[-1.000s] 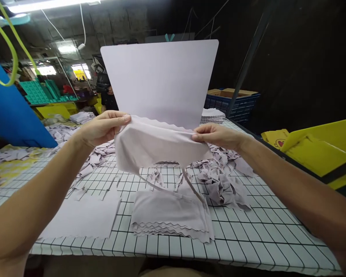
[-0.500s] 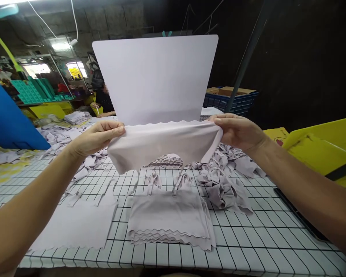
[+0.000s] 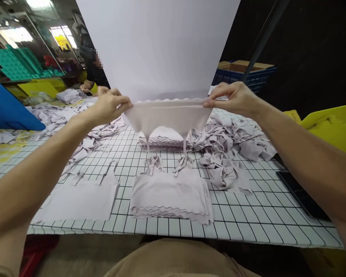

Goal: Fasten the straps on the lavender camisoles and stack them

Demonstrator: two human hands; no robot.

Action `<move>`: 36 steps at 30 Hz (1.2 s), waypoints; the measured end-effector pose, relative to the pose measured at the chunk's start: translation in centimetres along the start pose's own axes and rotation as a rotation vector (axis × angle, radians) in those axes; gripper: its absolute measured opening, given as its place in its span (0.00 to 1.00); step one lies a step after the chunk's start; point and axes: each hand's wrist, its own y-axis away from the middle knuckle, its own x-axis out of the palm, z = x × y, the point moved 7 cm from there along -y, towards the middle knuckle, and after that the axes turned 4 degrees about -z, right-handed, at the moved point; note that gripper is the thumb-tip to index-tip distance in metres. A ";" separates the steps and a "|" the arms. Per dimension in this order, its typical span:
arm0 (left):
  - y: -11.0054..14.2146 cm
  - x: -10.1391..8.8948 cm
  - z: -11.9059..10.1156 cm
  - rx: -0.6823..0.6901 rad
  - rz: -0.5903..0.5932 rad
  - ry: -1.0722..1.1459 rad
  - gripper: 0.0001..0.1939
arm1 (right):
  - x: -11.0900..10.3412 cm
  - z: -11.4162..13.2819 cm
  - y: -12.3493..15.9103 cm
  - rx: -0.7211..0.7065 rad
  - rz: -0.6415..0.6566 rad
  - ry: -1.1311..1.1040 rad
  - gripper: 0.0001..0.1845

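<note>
A pale lilac-grey camisole (image 3: 167, 117) with a wavy hem hangs upside down in front of me. My left hand (image 3: 112, 105) pinches one end of the hem, and my right hand (image 3: 232, 100) pinches the other, stretching it level. Its thin straps dangle toward the table. Below it lies a neat stack of folded camisoles (image 3: 170, 192) with bunched straps. Another flat camisole pile (image 3: 77, 202) is at the left, its straps pointing away from me. Partly hidden behind the held one is a further stack (image 3: 165, 142) with wavy edges.
A large white board (image 3: 161, 50) rises behind my hands. Crumpled garments (image 3: 227, 169) are heaped at the right, near a dark flat device (image 3: 301, 196). Yellow bins (image 3: 331, 125), a blue panel (image 3: 11, 104) and blue crates (image 3: 259, 77) flank the gridded tablecloth (image 3: 242, 215). A person (image 3: 93, 71) works far left.
The view has tilted down, cutting off the board's top and showing my lap. My hands have drawn slightly closer together, and the camisole hangs straighter, its straps plainer to see.
</note>
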 end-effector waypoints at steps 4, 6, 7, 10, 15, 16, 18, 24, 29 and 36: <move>3.9 0.7 -1.5 0.034 -0.097 -0.063 0.14 | 0.9 1.9 4.8 -0.149 -0.022 0.200 0.07; 7.4 3.0 -1.7 0.009 -0.117 -0.070 0.13 | 2.9 0.9 8.5 -0.096 0.016 0.245 0.07; 9.2 4.8 -1.8 0.004 -0.107 -0.058 0.08 | 4.2 -0.1 10.5 -0.059 0.046 0.271 0.09; 14.2 10.3 -2.0 -0.030 -0.056 -0.038 0.05 | 8.2 -3.1 15.8 -0.011 0.127 0.322 0.08; 19.2 13.2 -3.7 -0.026 -0.074 -0.098 0.05 | 10.3 -3.7 20.8 0.007 0.073 0.311 0.09; 20.0 13.0 -4.3 0.001 -0.081 -0.082 0.05 | 10.1 -3.0 21.6 -0.001 0.049 0.308 0.08; 21.8 12.4 -5.4 0.064 -0.077 -0.036 0.08 | 10.0 -1.6 23.2 -0.029 0.038 0.311 0.08; 26.4 13.3 -5.9 0.022 0.136 -0.005 0.18 | 12.2 0.5 27.6 -0.082 0.220 0.346 0.09; 26.9 15.6 -7.8 -0.023 0.274 0.081 0.28 | 16.2 0.7 29.7 -0.060 0.450 0.373 0.45; 26.2 17.4 -8.3 -0.019 0.221 0.224 0.23 | 15.4 -0.6 27.0 0.013 0.434 0.332 0.35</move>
